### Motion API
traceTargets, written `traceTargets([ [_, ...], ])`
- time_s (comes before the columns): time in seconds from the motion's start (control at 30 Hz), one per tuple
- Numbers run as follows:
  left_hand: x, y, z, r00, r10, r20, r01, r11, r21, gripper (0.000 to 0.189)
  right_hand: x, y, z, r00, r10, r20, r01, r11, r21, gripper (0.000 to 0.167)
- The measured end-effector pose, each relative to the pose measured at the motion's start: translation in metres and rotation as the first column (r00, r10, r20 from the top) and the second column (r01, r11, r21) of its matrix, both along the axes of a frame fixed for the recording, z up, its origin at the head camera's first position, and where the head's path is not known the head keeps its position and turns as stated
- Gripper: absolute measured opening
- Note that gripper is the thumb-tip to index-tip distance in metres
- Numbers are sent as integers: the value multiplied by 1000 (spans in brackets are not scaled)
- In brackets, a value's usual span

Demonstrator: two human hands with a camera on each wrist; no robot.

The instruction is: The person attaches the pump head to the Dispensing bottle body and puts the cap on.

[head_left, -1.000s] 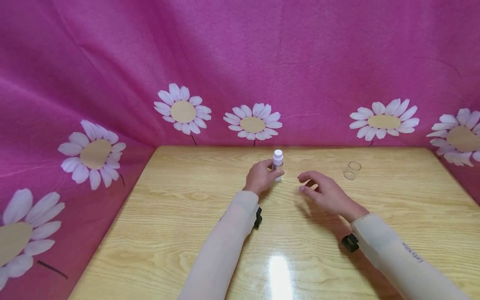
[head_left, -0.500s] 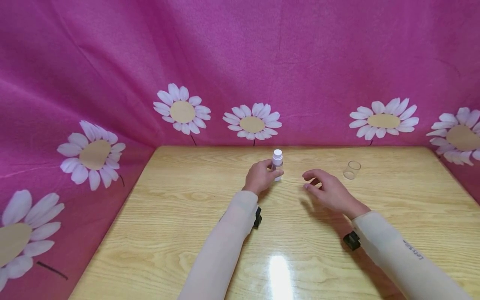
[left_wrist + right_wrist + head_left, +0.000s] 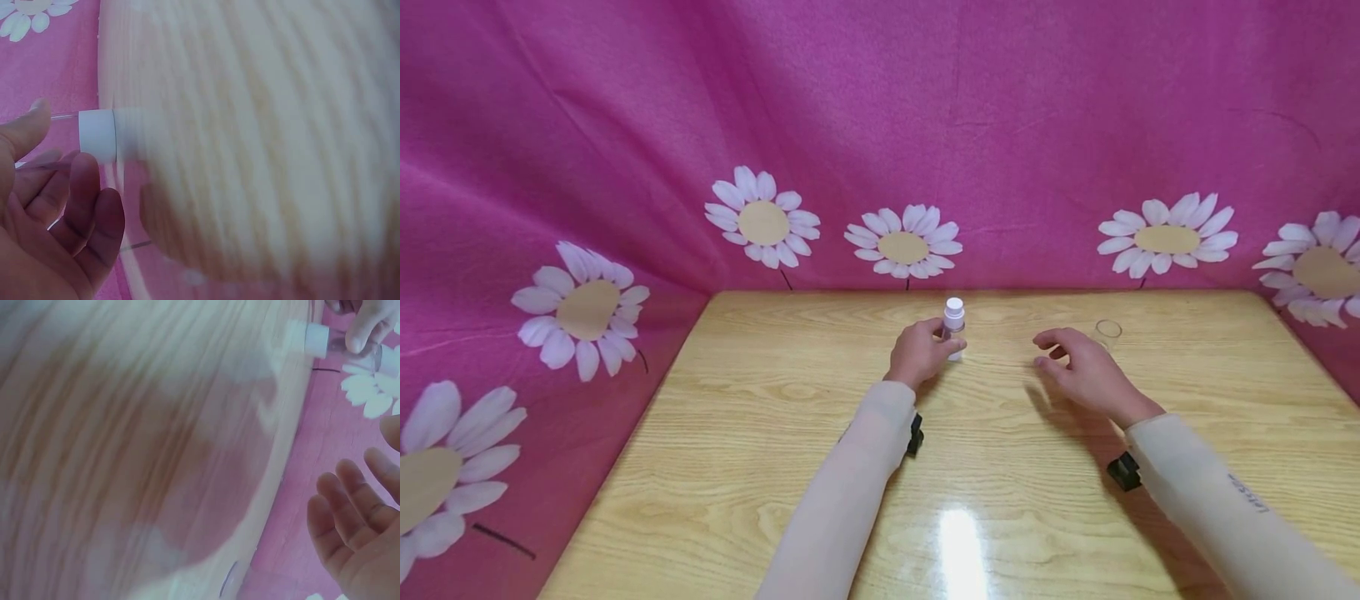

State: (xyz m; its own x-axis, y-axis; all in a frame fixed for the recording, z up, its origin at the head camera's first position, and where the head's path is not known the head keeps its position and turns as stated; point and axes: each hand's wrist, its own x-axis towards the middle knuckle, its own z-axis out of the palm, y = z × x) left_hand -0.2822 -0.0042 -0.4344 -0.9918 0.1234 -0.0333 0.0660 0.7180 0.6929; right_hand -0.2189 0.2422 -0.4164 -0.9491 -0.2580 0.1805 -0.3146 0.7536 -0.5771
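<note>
A small clear bottle with a white top (image 3: pixel 954 312) stands upright toward the far side of the table. My left hand (image 3: pixel 917 353) grips its middle between thumb and fingers. In the left wrist view the bottle's white base (image 3: pixel 97 134) shows beyond the fingertips. Over the table to the right, my right hand (image 3: pixel 1086 375) holds nothing, its fingers loosely bent. Just behind it is a clear, cup-like cylinder (image 3: pixel 1107 327), its lower part hidden by the hand in the head view. Its rim also appears at the bottom of the right wrist view.
The wooden table (image 3: pixel 760 467) reaches back to a pink cloth (image 3: pixel 1037 125) printed with white daisies, which hangs along the back and sides. Light glares off the tabletop (image 3: pixel 962 550) near the front. A black wrist camera (image 3: pixel 1124 472) is strapped under the right sleeve.
My right hand has moved right, away from the bottle, and now overlaps the clear cylinder in the head view. The left hand keeps its grip on the bottle in place.
</note>
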Motion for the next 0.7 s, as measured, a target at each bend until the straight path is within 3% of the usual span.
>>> traceTargets([
  [0.23, 1, 2, 1, 1000, -4, 6, 4, 1000, 9, 38, -2, 18, 4, 999, -32, 5, 32, 999, -4, 35],
  [0.33, 2, 2, 1, 1000, 1, 4, -1, 1000, 7, 36, -3, 26, 4, 996, -74, -54, 72, 997, -36, 32],
  [0.53, 2, 2, 0, 1000, -2, -8, 2, 1000, 11, 35, -10, 43, 2, 946, -225, -233, 196, 970, -145, 22],
  [0.6, 1, 2, 0, 1000, 0, -8, 0, 1000, 16, 36, -14, 49, 1, 934, -252, -252, 220, 964, -151, 24],
  [0.7, 1, 0, -1, 1000, 4, -5, -4, 1000, 16, 36, -20, 56, 0, 934, -265, -239, 241, 962, -125, 32],
])
